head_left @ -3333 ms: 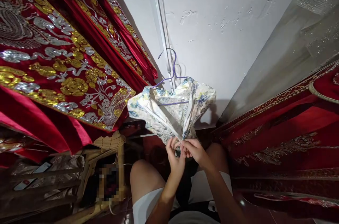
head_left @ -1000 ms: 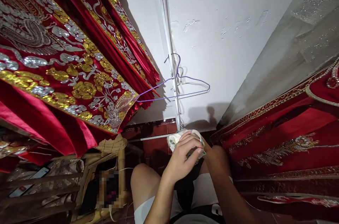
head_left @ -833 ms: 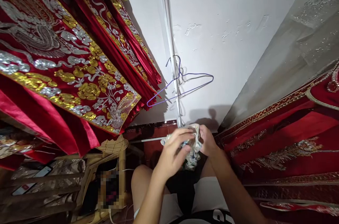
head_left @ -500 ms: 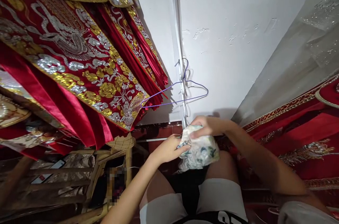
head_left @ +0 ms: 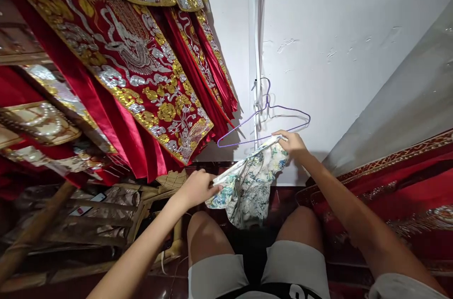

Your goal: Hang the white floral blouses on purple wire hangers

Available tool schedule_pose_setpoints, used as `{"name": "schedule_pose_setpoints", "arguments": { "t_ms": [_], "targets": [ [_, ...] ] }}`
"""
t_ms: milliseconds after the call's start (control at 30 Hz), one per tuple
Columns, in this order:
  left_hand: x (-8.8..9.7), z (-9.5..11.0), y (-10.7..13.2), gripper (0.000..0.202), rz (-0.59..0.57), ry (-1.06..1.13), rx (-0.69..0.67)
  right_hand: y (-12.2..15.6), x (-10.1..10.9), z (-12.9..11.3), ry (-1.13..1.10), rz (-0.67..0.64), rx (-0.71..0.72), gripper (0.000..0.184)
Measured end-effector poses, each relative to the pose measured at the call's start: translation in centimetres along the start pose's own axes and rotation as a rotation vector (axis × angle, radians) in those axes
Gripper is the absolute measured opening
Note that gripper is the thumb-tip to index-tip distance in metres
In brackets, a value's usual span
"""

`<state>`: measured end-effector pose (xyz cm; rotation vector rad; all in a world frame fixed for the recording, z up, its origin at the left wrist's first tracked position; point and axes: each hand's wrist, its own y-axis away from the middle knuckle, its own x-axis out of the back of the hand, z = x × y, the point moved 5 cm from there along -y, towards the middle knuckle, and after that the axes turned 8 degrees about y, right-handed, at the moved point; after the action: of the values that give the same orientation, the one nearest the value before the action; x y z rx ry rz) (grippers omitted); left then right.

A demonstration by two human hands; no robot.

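Observation:
A white cloth garment (head_left: 247, 181) with a blue, green and yellow print hangs stretched between my two hands above my knees. My left hand (head_left: 198, 189) pinches its lower left corner. Higher up, my right hand (head_left: 292, 144) grips the other end of the same top edge, so the edge slants up to the right. The rest of the fabric droops in folds below. Just above and behind it, a purple wire hanger (head_left: 283, 109) hangs from a hook on the white wall strip, with no garment on it. My right fingers are close under its lower bar.
Red embroidered cloth with gold and silver sequins (head_left: 155, 77) hangs at the left. A bamboo chair (head_left: 106, 228) at lower left bears a phone (head_left: 88, 204). More red trimmed fabric (head_left: 399, 190) lies along the right. The white wall (head_left: 318, 20) rises in front.
The garment was bunched up between both hands; now it is spread out. My hands have moved apart, left hand leftward, right hand up and to the right. The view has shifted slightly.

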<state>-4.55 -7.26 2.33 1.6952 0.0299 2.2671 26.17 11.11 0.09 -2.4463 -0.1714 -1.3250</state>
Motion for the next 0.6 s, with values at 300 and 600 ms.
{"name": "schedule_pose_setpoints", "arguments": {
  "t_ms": [300,600],
  "targets": [
    [6.5,1.2,-5.7,0.035,0.54,0.316,-0.272,5.1,3.1,-0.7,-0.173,-0.013,0.094,0.043],
    [8.6,1.6,-8.7,0.044,0.464,0.86,-0.306,5.3,8.1,0.7,-0.021,0.293,-0.14,0.068]
  ]
}}
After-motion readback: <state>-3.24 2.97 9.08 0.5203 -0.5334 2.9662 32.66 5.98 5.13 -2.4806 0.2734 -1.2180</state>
